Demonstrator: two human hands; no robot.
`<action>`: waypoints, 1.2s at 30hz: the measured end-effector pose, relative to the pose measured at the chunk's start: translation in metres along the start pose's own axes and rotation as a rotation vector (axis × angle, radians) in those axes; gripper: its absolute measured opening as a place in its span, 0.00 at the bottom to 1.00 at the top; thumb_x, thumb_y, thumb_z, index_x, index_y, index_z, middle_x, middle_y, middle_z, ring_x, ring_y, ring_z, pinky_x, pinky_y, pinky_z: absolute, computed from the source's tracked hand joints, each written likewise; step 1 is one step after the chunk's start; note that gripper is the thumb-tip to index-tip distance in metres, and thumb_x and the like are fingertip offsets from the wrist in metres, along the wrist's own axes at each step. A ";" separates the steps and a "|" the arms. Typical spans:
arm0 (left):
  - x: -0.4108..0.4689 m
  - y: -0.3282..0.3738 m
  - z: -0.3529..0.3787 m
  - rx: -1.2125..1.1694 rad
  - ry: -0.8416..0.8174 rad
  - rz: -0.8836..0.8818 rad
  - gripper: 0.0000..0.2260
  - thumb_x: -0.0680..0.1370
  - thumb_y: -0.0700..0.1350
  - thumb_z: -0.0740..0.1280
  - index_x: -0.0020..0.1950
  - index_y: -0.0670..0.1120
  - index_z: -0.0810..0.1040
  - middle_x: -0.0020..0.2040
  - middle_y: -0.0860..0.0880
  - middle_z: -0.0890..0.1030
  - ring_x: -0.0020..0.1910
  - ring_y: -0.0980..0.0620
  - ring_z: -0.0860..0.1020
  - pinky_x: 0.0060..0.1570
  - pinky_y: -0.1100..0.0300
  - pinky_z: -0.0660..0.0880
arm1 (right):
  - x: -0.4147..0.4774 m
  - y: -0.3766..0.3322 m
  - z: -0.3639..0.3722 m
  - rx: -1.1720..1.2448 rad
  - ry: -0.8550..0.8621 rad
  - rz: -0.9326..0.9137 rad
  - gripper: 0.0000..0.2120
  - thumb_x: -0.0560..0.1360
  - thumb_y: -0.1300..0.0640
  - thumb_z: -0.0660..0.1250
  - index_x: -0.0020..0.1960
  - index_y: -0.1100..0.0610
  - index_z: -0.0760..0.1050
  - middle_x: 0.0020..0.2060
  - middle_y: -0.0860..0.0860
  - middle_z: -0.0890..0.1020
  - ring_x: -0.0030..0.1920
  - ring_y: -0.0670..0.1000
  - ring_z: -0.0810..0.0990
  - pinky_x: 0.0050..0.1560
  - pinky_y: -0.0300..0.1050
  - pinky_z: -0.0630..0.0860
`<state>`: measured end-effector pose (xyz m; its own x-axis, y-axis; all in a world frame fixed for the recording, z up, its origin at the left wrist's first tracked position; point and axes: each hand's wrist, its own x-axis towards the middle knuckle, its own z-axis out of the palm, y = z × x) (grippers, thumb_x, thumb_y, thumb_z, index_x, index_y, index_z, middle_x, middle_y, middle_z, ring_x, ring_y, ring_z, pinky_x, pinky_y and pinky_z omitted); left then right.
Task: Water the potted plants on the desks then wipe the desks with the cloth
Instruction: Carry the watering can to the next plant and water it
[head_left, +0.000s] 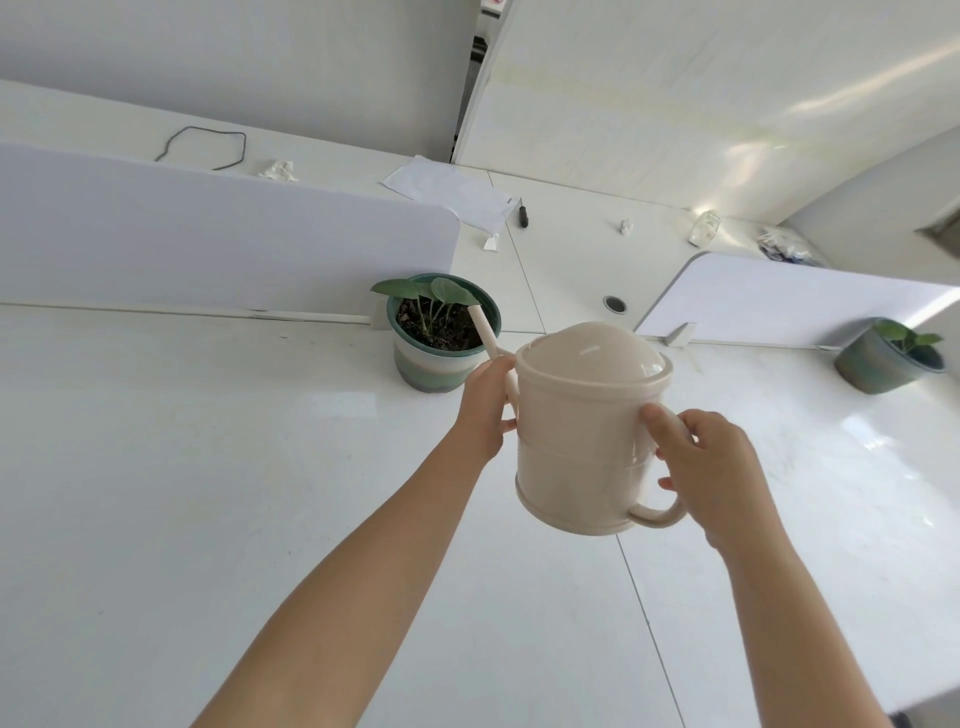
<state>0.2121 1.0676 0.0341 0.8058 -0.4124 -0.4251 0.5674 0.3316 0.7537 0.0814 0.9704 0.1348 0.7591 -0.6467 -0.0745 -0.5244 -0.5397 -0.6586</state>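
Note:
I hold a beige watering can (582, 441) in the air above the white desk (208, 467). My right hand (711, 467) grips its handle. My left hand (485, 405) holds the base of the spout, fingers curled around it. The spout tip (475, 313) hangs over the soil of a green striped potted plant (441, 332) by the left divider. A second potted plant (888, 356) in a blue-green pot stands at the far right by the other divider. No cloth is visible.
Two white dividers (208, 234) (789, 301) stand along the back of the desk. Beyond them lie a sheet of paper (452, 192), a black pen (523, 213), a cable loop (208, 148), crumpled tissues (278, 169) and a cable grommet (615, 303).

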 end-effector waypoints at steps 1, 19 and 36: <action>0.001 0.000 0.001 0.002 -0.007 0.001 0.04 0.75 0.45 0.60 0.47 0.49 0.73 0.41 0.51 0.70 0.43 0.51 0.71 0.44 0.55 0.71 | 0.000 0.000 0.000 0.002 0.003 0.001 0.25 0.75 0.47 0.60 0.44 0.72 0.70 0.47 0.63 0.78 0.47 0.66 0.78 0.52 0.57 0.74; -0.015 0.002 -0.055 -0.007 0.105 0.084 0.07 0.76 0.42 0.61 0.50 0.46 0.77 0.43 0.48 0.74 0.43 0.49 0.75 0.41 0.55 0.74 | -0.021 0.000 0.031 0.085 -0.125 -0.024 0.23 0.74 0.48 0.62 0.42 0.71 0.69 0.39 0.54 0.74 0.43 0.60 0.76 0.54 0.62 0.75; -0.062 -0.052 -0.083 0.081 0.240 0.048 0.10 0.78 0.45 0.57 0.57 0.46 0.74 0.53 0.47 0.76 0.56 0.46 0.76 0.52 0.50 0.72 | -0.054 0.084 0.037 0.294 -0.247 0.115 0.09 0.74 0.58 0.63 0.37 0.61 0.74 0.42 0.49 0.78 0.44 0.52 0.76 0.44 0.46 0.71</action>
<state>0.1471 1.1467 -0.0206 0.8542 -0.1815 -0.4873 0.5198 0.2725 0.8097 0.0112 0.9800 0.0557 0.7907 -0.5254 -0.3143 -0.5055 -0.2707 -0.8193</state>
